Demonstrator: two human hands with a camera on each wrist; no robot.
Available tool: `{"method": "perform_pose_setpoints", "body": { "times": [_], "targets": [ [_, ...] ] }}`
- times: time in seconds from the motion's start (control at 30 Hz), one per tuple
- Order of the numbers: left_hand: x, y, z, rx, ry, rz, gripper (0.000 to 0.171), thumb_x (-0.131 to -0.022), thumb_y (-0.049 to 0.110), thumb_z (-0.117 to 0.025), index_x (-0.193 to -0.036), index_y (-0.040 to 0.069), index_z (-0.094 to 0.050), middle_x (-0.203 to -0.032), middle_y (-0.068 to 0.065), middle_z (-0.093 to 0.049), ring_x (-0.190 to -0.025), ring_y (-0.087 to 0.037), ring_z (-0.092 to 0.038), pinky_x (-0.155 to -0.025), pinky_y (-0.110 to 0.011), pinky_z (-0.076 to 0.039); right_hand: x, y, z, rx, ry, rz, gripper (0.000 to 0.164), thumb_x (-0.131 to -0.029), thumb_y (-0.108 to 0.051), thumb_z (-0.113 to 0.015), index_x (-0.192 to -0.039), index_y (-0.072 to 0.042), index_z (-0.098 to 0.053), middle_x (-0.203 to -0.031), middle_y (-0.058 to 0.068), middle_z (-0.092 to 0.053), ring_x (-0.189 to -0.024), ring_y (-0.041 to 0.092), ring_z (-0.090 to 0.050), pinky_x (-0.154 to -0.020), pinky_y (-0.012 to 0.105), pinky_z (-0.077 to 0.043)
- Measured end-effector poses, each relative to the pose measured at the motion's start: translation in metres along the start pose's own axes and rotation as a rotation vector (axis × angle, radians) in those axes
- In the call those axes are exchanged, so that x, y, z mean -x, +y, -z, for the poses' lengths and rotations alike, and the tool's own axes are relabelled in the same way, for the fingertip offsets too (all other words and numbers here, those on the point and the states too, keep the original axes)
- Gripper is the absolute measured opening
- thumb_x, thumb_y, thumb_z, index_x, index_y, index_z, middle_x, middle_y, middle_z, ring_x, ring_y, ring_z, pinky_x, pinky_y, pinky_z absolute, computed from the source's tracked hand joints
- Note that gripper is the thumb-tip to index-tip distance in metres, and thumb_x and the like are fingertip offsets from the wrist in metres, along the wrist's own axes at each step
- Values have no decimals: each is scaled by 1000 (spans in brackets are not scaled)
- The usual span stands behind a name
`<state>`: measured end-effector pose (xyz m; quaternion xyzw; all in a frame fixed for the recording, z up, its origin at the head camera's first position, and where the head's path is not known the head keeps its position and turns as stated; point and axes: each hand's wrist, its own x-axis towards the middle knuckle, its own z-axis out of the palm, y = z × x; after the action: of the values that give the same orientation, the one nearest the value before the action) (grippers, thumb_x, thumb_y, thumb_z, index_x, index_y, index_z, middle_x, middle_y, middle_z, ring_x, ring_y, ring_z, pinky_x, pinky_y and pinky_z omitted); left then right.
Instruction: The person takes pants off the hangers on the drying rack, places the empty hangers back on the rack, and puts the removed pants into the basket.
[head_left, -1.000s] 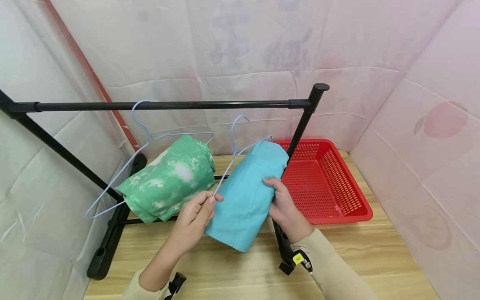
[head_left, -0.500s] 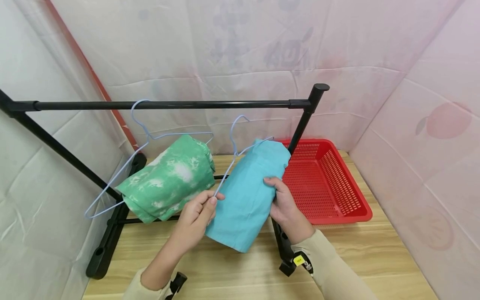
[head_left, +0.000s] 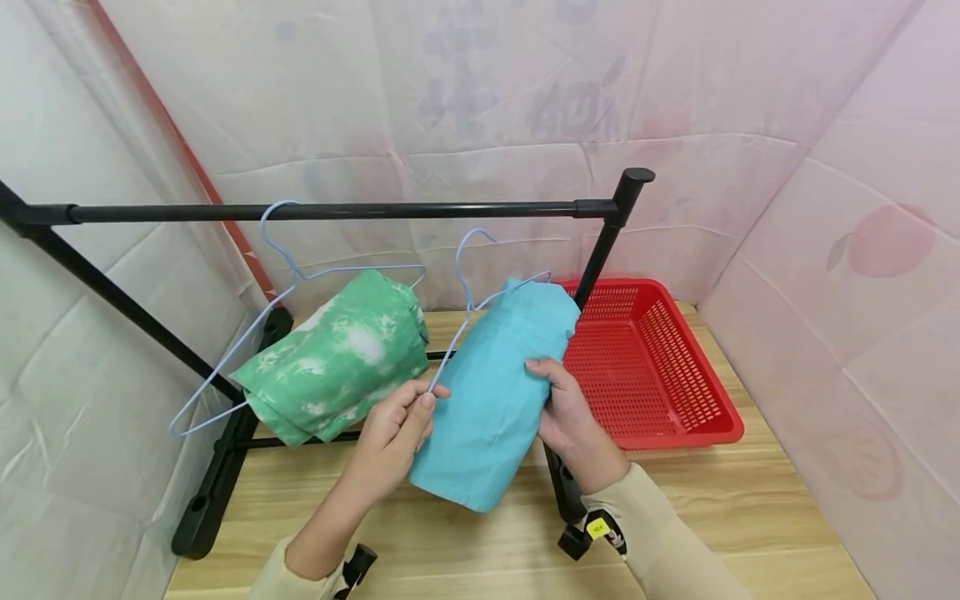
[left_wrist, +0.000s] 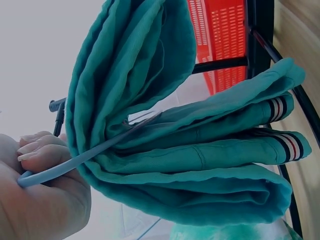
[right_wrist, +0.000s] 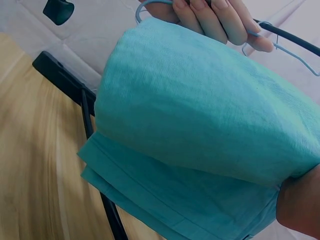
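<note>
A folded turquoise garment (head_left: 487,400), draped over the lower bar of a light-blue wire hanger (head_left: 467,304), hangs between my hands in the head view. My left hand (head_left: 397,425) pinches the hanger's near left corner. On the right side, my right hand (head_left: 570,417) grips the garment with the thumb lying on top and the other fingers hidden behind it. Striped trim (left_wrist: 287,147) shows on the garment's layered ends in the left wrist view. The hanger's hook stands free, below the black rail (head_left: 420,211) in the head view.
A green-and-white tie-dyed garment (head_left: 345,354) hangs folded on another blue hanger (head_left: 225,362), hooked on the rail to the left. Behind the rack's right leg stands a red plastic basket (head_left: 731,421) on the wooden table (head_left: 735,533). Pale printed sheeting (head_left: 487,100) encloses the back and sides.
The turquoise garment's upper end has shifted slightly right along the hanger, and its lower edge hangs a touch lower. Both hands keep their hold almost in place.
</note>
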<state>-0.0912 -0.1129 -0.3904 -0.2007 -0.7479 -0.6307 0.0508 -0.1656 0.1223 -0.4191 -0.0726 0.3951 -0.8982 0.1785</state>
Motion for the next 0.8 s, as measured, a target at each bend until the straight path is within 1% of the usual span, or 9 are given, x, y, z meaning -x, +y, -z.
{"method": "perform_pose_setpoints", "body": {
  "times": [0.17, 0.33, 0.5, 0.67, 0.8],
  "targets": [
    [0, 1, -1, -3, 24, 18, 27, -109, 15, -41, -115, 0, -62, -58, -2, -44, -49, -9, -40, -45, -28, -38, 2, 1, -3, -11, -41, -9, 27, -97, -3, -28, -121, -15, -29, -111, -2, -49, -92, 10, -59, -85, 23, -50],
    [-1, 1, -1, -8, 36, 12, 27, -109, 15, -41, -115, 0, -62, -59, -3, -47, -50, -10, -42, -46, -28, -40, 5, 1, -5, 12, -51, -20, 34, -93, -3, -30, -124, -16, -25, -116, -1, -44, -95, 10, -56, -88, 23, -48],
    [-2, 0, -2, -19, 48, 9, 27, -109, 15, -41, -115, 0, -63, -60, -3, -49, -51, -11, -45, -48, -28, -42, 8, 1, -6, 12, -62, -14, 36, -90, -1, -32, -122, -16, -28, -112, -1, -47, -94, 10, -57, -88, 23, -48],
    [-2, -1, -3, -32, 59, 21, 27, -109, 17, -41, -115, 1, -63, -60, -1, -49, -51, -11, -46, -49, -28, -44, 8, 2, -5, 11, -76, 4, 39, -90, -1, -34, -124, -18, -27, -114, -2, -46, -96, 10, -56, -89, 23, -48],
    [-3, -1, -3, -20, 75, 14, 27, -109, 15, -42, -114, 0, -63, -60, -2, -49, -50, -13, -46, -48, -28, -42, 9, 4, -4, 22, -81, 6, 39, -91, -2, -35, -126, -18, -27, -114, -2, -47, -96, 10, -57, -88, 24, -49]
  ]
}}
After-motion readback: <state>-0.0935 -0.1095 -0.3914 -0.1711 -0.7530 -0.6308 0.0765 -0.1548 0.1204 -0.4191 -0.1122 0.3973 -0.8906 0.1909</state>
